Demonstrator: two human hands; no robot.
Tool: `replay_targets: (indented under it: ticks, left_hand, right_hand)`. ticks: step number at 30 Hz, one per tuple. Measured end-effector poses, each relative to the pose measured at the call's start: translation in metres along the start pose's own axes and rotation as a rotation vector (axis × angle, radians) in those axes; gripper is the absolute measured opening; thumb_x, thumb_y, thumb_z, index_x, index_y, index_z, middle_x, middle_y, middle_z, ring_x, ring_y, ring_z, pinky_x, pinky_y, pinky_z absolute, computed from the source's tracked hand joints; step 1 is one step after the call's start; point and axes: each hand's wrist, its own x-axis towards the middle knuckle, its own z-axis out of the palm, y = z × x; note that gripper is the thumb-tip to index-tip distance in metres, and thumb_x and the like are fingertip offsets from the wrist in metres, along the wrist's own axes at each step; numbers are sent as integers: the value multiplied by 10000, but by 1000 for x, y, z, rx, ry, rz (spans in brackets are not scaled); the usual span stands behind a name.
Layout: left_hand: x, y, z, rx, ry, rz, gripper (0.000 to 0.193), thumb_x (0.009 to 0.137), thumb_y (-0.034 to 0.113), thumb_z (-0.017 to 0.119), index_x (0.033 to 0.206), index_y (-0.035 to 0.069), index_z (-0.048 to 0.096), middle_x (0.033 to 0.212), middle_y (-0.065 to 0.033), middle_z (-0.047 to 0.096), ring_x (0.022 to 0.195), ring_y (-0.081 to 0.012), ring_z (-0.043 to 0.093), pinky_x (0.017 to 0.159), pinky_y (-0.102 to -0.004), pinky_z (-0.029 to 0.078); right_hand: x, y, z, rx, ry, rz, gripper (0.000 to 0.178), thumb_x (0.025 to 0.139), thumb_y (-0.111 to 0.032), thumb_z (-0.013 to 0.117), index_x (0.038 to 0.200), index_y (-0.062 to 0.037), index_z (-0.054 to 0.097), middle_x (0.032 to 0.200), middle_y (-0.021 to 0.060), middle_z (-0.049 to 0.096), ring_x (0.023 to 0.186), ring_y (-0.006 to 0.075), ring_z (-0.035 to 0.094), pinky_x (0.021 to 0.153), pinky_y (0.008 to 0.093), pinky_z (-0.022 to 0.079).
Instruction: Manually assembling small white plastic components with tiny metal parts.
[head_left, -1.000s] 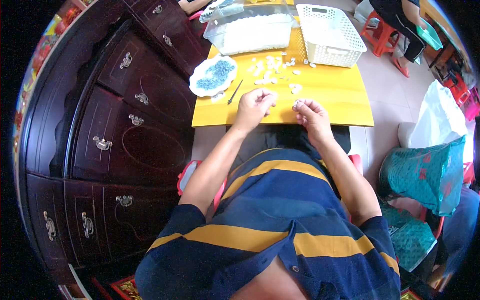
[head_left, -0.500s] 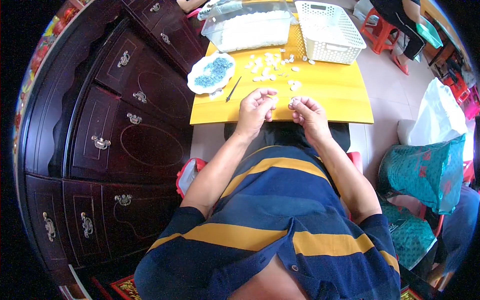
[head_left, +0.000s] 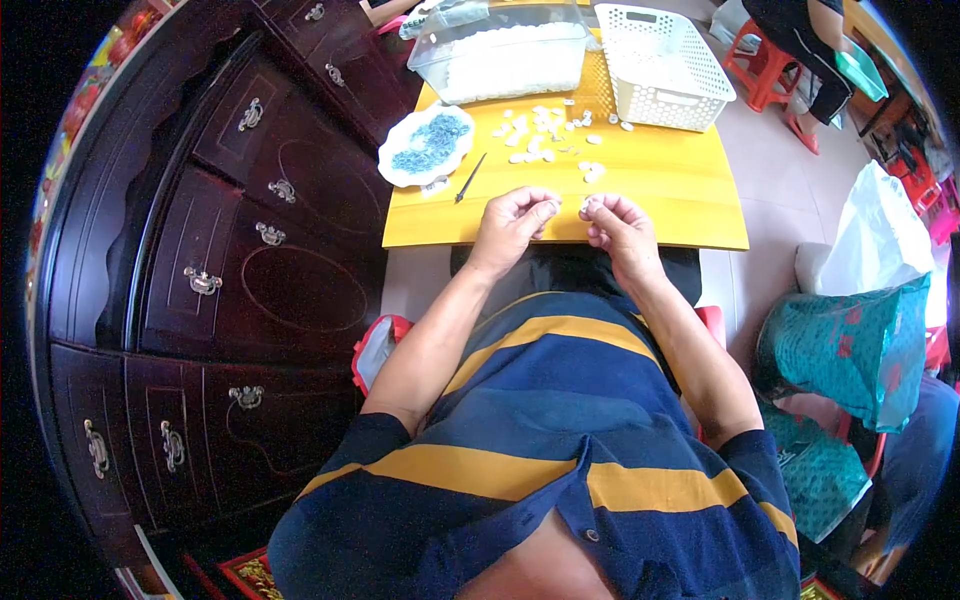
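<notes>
My left hand point(head_left: 515, 222) and my right hand point(head_left: 618, 226) are close together over the near edge of a yellow table point(head_left: 680, 190). Each pinches a small white piece between the fingertips; the pieces are too small to make out. Beyond the hands lie several small white pieces point(head_left: 545, 135) scattered on the table. A thin dark tool point(head_left: 470, 178) lies to the left of them, beside a white plate of blue bits point(head_left: 427, 146).
A clear plastic tub of white pieces point(head_left: 500, 55) and a white perforated basket point(head_left: 660, 60) stand at the table's far side. A dark wooden cabinet point(head_left: 230, 230) fills the left. Teal bags point(head_left: 850, 350) and a white bag point(head_left: 885, 240) sit at the right; another person point(head_left: 810, 40) stands far right.
Both hands stay at the table's near edge, fingers working slightly on the small pieces. The view has shifted a little; nothing else has moved.
</notes>
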Motion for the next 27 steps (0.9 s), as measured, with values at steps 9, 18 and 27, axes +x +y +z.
replay_targets:
  ticks: [9, 18, 27]
  left_hand:
    - [-1, 10, -3, -41, 19, -27, 193, 943, 167, 610, 1085, 37, 614, 832, -2, 638, 665, -46, 585, 591, -183, 503]
    - [-3, 16, 2, -32, -32, -2, 208, 911, 47, 627, 1115, 7, 633, 876, -2, 633, 692, -39, 569, 620, -185, 492]
    - [-4, 11, 2, 93, -75, 63, 255, 916, 114, 649, 1163, 48, 647, 942, 12, 666, 775, -32, 589, 670, -196, 508]
  right_hand:
    - [-2, 4, 3, -165, -64, -79, 121, 908, -122, 643, 988, -32, 650, 842, 18, 667, 637, 51, 546, 574, 183, 436]
    - [-3, 5, 4, -237, -62, -81, 120, 902, -110, 638, 983, -21, 649, 824, 9, 664, 632, 52, 544, 571, 185, 429]
    - [-3, 7, 5, -234, -65, -104, 92, 893, -99, 655, 943, -22, 646, 742, -17, 610, 594, 49, 505, 541, 195, 415]
